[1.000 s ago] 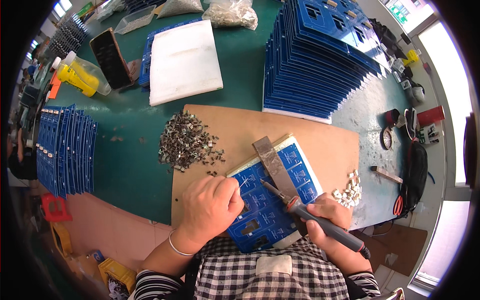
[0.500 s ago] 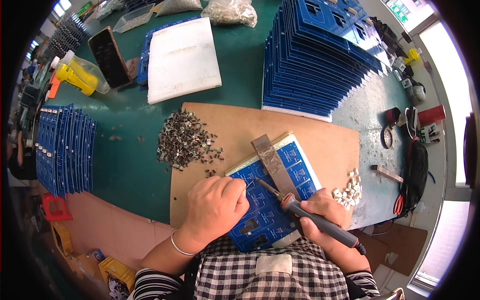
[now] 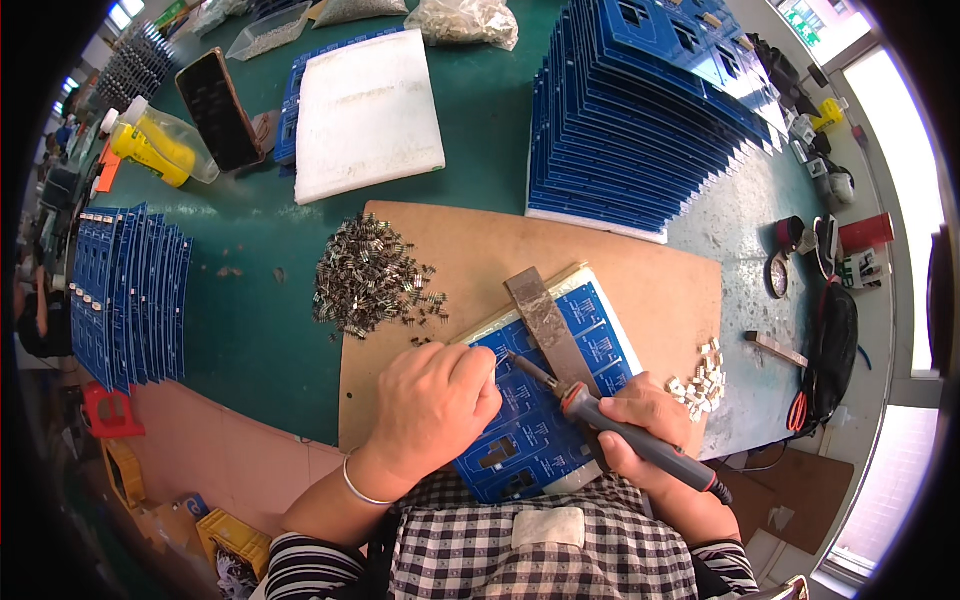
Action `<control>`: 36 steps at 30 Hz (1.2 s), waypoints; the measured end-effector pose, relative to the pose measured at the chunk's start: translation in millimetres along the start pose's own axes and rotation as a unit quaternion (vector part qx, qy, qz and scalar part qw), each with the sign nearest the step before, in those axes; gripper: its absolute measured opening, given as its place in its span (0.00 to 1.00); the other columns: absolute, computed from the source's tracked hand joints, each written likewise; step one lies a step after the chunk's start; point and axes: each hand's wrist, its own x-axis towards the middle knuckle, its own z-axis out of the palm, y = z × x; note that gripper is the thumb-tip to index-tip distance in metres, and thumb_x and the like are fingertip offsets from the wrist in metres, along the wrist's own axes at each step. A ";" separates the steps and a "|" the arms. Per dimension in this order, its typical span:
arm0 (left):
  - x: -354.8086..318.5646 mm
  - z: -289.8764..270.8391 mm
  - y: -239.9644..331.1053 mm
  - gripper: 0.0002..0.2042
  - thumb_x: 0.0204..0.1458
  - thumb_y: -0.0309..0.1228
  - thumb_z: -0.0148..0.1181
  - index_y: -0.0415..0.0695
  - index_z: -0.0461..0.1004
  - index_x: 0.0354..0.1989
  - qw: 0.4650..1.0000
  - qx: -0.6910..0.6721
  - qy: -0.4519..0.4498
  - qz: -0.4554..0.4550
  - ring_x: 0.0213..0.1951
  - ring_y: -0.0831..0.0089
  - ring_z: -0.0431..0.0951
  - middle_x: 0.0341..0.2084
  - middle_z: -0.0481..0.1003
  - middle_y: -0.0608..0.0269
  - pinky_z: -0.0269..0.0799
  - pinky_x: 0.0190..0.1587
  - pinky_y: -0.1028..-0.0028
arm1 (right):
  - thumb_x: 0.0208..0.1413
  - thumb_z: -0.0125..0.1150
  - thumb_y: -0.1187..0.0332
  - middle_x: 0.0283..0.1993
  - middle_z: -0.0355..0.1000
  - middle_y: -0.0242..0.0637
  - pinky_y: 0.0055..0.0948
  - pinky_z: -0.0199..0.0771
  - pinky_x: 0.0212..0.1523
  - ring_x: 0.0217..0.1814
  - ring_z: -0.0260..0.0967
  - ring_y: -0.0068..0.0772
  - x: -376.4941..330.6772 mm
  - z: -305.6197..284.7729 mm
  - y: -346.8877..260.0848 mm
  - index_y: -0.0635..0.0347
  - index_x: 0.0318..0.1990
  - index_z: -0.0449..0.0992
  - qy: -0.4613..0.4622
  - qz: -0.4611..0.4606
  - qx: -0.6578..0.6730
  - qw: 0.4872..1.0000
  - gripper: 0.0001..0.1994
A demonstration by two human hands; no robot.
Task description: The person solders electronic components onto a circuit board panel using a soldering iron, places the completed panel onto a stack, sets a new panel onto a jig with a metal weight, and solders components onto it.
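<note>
Iron (image 3: 610, 425) clenched in my right hand (image 3: 650, 425), I'm watching its shaft slanting up-left, tip touching the board (image 3: 540, 400) just beside the nearer left hand (image 3: 435, 405), fist-curled, knuckles pressing down.

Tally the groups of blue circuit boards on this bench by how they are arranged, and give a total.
Fanned tall stack: 1
Upright row at the left: 1
Board being soldered on the brown mat: 1
Boards under the white foam sheet: 1
Total: 4 groups

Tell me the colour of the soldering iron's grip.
The grip is dark grey with a red collar, seen in the head view, in the right hand.
</note>
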 end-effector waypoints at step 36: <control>-10.0 -17.0 -0.9 0.08 0.42 0.20 0.64 0.43 0.72 0.30 0.992 -0.088 0.030 -0.086 0.19 0.65 0.69 0.16 0.68 0.63 0.65 0.24 0.67 | 0.48 0.66 0.65 0.33 0.77 0.40 0.31 0.71 0.42 0.33 0.74 0.38 7.4 -2.5 -5.8 0.65 0.41 0.78 0.046 0.141 0.167 0.975 0.15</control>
